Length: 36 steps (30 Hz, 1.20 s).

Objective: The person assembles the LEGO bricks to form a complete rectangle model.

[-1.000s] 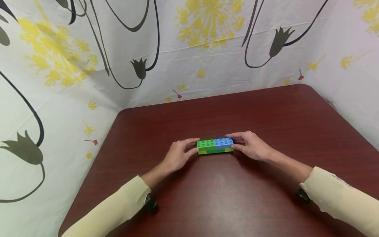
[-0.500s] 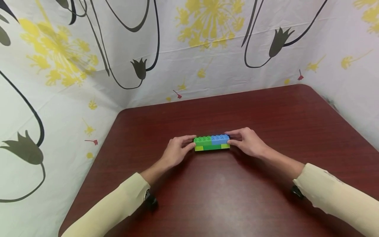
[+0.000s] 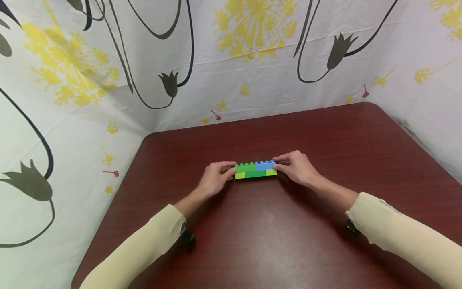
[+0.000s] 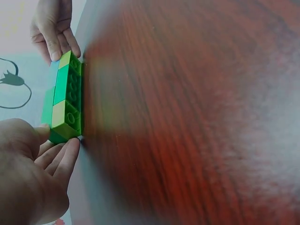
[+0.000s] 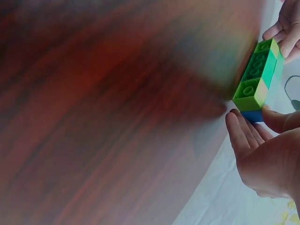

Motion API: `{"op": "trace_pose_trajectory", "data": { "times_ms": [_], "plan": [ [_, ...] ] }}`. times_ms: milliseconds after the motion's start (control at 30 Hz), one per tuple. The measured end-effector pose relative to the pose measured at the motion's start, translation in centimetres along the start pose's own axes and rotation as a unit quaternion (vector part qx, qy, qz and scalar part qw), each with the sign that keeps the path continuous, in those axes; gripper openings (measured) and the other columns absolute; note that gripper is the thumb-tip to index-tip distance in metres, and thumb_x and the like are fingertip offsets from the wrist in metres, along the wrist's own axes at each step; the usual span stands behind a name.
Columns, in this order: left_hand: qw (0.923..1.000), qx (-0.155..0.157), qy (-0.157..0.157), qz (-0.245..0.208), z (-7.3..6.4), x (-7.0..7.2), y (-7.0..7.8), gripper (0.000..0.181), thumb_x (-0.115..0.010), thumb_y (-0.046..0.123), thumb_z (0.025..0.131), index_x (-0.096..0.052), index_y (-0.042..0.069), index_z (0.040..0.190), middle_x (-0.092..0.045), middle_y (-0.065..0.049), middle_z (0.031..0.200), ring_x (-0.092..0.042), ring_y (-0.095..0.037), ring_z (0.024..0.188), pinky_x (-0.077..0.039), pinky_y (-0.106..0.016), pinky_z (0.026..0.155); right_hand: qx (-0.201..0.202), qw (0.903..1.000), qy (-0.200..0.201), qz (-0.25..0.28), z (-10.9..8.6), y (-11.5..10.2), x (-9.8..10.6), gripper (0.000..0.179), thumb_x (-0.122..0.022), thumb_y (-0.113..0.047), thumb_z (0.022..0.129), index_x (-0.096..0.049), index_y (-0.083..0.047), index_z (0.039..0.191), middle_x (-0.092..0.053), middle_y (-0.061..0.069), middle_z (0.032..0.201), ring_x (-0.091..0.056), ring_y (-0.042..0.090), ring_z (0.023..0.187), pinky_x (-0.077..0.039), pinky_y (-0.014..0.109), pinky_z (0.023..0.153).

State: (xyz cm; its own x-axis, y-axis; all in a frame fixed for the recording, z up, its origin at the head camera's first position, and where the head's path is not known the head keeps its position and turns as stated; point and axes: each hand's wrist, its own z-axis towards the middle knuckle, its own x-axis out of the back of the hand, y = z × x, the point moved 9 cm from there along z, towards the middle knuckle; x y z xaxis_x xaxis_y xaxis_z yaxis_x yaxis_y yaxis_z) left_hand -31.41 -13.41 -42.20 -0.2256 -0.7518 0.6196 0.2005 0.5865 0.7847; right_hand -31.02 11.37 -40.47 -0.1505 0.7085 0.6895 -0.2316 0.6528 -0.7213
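Observation:
A two-layer bar of toy building bricks is held level between both hands above the table. Its upper layer has a green brick (image 3: 244, 167) on the left and a blue brick (image 3: 265, 165) on the right. Below them lies a darker green brick (image 3: 255, 174) with a lime brick (image 3: 240, 175) at each end. My left hand (image 3: 213, 178) pinches the left end between thumb and fingers. At the right end, my right hand (image 3: 297, 168) grips the blue brick likewise. Hollow undersides of the lower bricks (image 4: 72, 89) show in the left wrist view, and in the right wrist view too.
A dark red wooden table (image 3: 252, 233) with rounded corners lies beneath. White cloth (image 3: 223, 52) printed with flowers hangs behind it and along both sides. Dark wrist devices sit at both cream sleeves (image 3: 140, 245).
Both hands have raised the brick bar and shifted it slightly left and away. It has tipped, so its front face shows more and its studs' tops less.

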Motion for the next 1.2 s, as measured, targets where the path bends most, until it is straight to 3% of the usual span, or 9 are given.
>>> {"op": "trace_pose_trajectory", "data": {
  "times_ms": [433, 667, 800, 1200],
  "plan": [
    [0.9994, 0.019, 0.028, 0.001, 1.1, 0.5, -0.3, 0.034, -0.068, 0.028, 0.107, -0.074, 0.011, 0.136, -0.075, -0.011, 0.129, -0.079, -0.016, 0.097, -0.062, -0.035, 0.087, -0.012, 0.9997, 0.016, -0.013, 1.0, 0.3, 0.3, 0.033, -0.073, -0.018, 0.103, -0.075, 0.002, 0.129, -0.072, 0.024, 0.128, -0.066, 0.035, 0.113, -0.053, 0.046, 0.089],
    [0.9981, 0.034, 0.051, -0.008, 1.6, 0.5, -0.6, 0.031, -0.071, 0.028, 0.105, -0.078, 0.009, 0.128, -0.078, -0.010, 0.119, -0.079, -0.016, 0.092, -0.063, -0.033, 0.083, -0.007, 0.9996, 0.027, -0.009, 1.3, 0.1, 0.4, 0.028, -0.074, -0.017, 0.103, -0.078, 0.002, 0.123, -0.076, 0.021, 0.120, -0.070, 0.034, 0.112, -0.055, 0.049, 0.093],
    [0.9968, 0.042, 0.065, -0.019, 1.8, 0.4, -0.8, 0.028, -0.073, 0.027, 0.104, -0.080, 0.009, 0.125, -0.079, -0.010, 0.115, -0.080, -0.016, 0.089, -0.063, -0.032, 0.081, -0.014, 0.9994, 0.029, -0.010, 1.3, 0.3, 0.3, 0.028, -0.074, -0.017, 0.103, -0.078, 0.002, 0.123, -0.076, 0.021, 0.119, -0.070, 0.033, 0.107, -0.055, 0.044, 0.085],
    [0.9946, 0.038, 0.097, -0.004, 2.0, 0.5, -0.6, 0.022, -0.075, 0.026, 0.102, -0.083, 0.012, 0.116, -0.081, -0.007, 0.109, -0.079, -0.013, 0.083, -0.063, -0.032, 0.080, -0.018, 0.9987, 0.045, -0.018, 1.5, 0.3, 0.6, 0.025, -0.073, -0.018, 0.103, -0.080, 0.001, 0.118, -0.078, 0.019, 0.113, -0.071, 0.033, 0.103, -0.056, 0.047, 0.084]
  ]
}}
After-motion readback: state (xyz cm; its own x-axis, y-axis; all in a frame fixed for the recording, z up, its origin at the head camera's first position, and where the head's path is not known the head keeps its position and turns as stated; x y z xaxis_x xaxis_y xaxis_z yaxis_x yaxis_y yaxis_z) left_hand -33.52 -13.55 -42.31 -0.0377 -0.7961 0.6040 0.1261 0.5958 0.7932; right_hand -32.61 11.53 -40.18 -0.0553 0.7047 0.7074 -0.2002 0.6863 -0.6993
